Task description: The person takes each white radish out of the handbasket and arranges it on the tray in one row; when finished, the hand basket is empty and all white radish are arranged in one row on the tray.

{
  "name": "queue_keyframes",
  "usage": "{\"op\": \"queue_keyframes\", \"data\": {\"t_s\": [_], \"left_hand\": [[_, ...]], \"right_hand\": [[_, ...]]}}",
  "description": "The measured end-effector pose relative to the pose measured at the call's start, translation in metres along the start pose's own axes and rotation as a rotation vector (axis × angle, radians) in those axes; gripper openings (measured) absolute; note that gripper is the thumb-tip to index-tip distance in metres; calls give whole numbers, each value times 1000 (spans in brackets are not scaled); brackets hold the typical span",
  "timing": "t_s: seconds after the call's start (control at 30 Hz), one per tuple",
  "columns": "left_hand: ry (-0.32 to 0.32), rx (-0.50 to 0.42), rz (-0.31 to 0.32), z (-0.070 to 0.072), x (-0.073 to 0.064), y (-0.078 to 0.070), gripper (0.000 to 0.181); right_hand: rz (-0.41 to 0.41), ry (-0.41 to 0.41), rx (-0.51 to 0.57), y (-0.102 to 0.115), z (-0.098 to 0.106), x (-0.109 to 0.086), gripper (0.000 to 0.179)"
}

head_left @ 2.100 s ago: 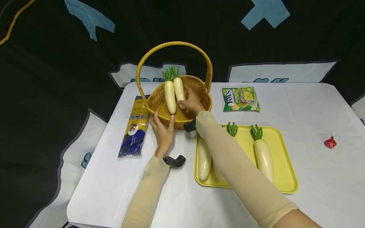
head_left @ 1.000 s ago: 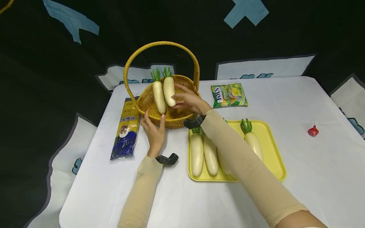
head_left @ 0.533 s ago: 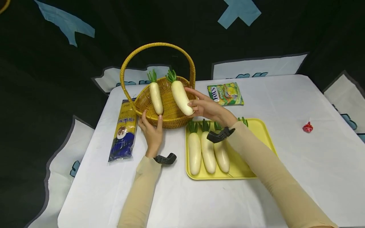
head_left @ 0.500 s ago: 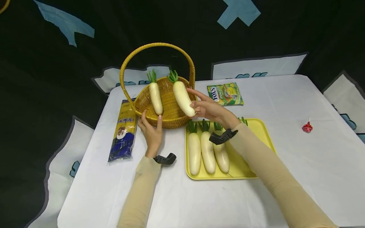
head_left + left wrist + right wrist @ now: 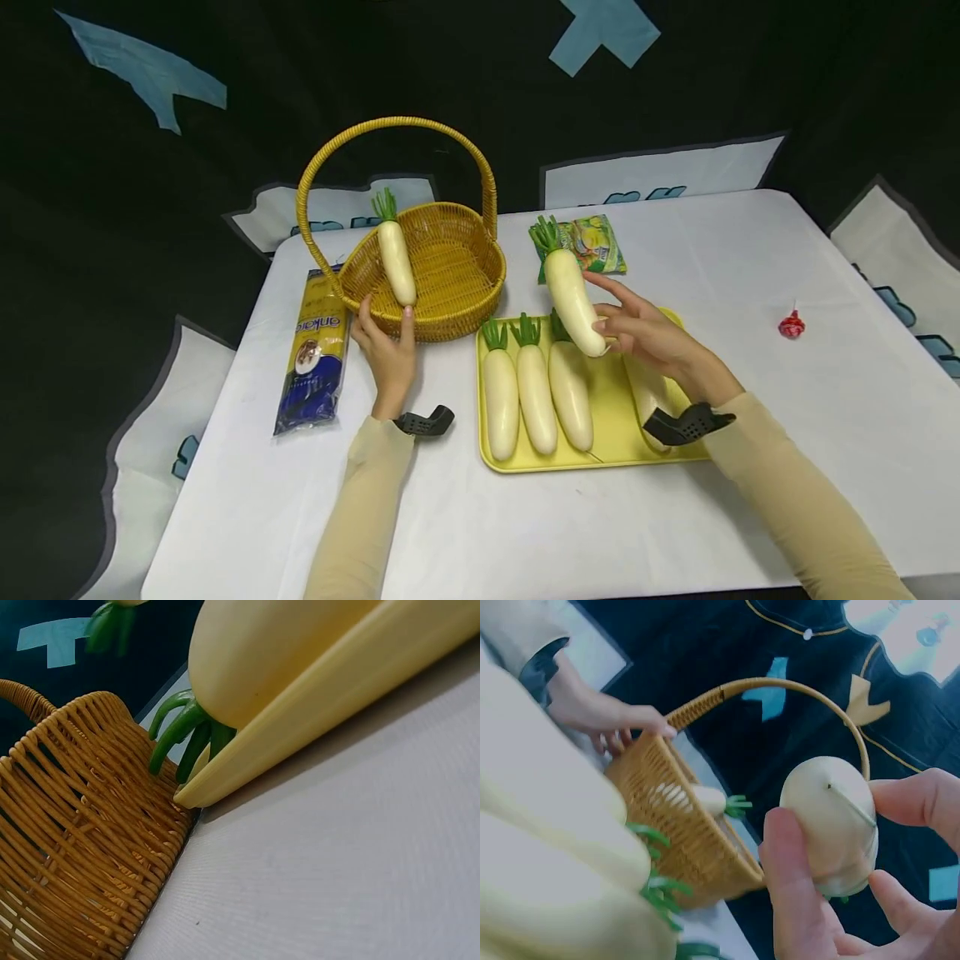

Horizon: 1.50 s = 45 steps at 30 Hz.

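My right hand (image 5: 660,346) pinches a white radish (image 5: 572,300) with green tops between thumb and fingers, holding it above the yellow tray (image 5: 615,442). In the right wrist view the held radish (image 5: 829,817) is seen from its root end. My left hand (image 5: 390,358) grips the near rim of a woven basket (image 5: 457,271) with a tall handle, its thumb over the edge. One white radish (image 5: 396,262) leans inside the basket on its left side. Several more radishes lie on the tray, among them a left one (image 5: 501,404) and a right one (image 5: 648,387) partly hidden by my right hand.
A yellow and blue ankara pasta packet (image 5: 311,362) lies left of the basket. Behind the held radish is a green candy bag (image 5: 596,242). A red lollipop (image 5: 791,324) lies on the white-covered table (image 5: 480,533) at right. Dark cloth hangs behind the table.
My right hand has lifted one of the two radishes out of the basket and carried it right, over the tray. My left hand keeps its place on the basket rim.
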<state>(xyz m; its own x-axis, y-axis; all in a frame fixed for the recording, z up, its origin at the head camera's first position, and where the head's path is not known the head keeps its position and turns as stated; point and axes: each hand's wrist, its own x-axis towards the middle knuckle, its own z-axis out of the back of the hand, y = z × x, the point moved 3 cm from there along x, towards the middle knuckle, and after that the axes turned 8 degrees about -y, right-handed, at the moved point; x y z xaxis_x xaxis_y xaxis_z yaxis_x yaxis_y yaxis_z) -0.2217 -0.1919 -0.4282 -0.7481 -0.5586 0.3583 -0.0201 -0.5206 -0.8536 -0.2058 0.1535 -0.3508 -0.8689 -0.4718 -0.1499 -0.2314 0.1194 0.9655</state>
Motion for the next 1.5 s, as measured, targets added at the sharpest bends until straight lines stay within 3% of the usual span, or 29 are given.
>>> {"op": "queue_keyframes", "data": {"t_s": [0.2,0.43,1.17,1.5], "left_hand": [[-8,-6,-3,1,0,1,67],[-29,-4,-23,0,2,1,67],[-20,-14,-11,-1,1,-1,68],[-11,-14,-5,-1,1,-1,68]], "right_hand": [[-34,-114,-193,-10,9,-31,70],[-127,-166,-388,-24,5,-57,72],[-176,-244,-561,-30,-17,-83,74],[-150,-259,-681,-29,-21,-86,67]]}}
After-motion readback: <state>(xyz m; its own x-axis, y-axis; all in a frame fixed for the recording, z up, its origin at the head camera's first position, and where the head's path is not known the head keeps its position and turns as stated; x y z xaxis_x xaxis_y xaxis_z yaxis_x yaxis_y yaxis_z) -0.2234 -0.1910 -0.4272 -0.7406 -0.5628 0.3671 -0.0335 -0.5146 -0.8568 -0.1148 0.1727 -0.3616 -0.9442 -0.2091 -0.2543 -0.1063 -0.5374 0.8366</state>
